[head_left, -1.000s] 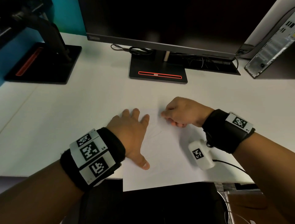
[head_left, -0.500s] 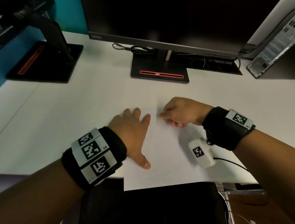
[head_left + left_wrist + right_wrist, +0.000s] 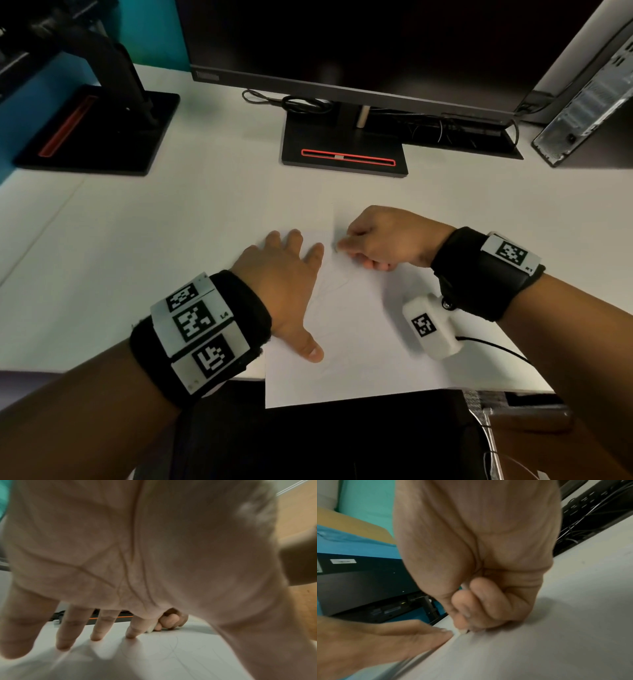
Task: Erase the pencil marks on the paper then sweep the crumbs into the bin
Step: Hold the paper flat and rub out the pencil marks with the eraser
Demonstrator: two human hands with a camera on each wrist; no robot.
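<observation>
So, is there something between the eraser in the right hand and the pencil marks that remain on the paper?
Nothing visible. The right hand presses the eraser on the paper. The left hand lies flat beside the faint marks, not over them.

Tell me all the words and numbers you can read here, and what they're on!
"L4", though I'm not sure of it: on the left wristband, beside a square code.
Logo on the monitor's lower left corner: too blurred to read.
White sticker on the black box in the right wrist view: too blurred.
Small mark on the right wristband: too small.
The square codes are patterns, not words.
</observation>
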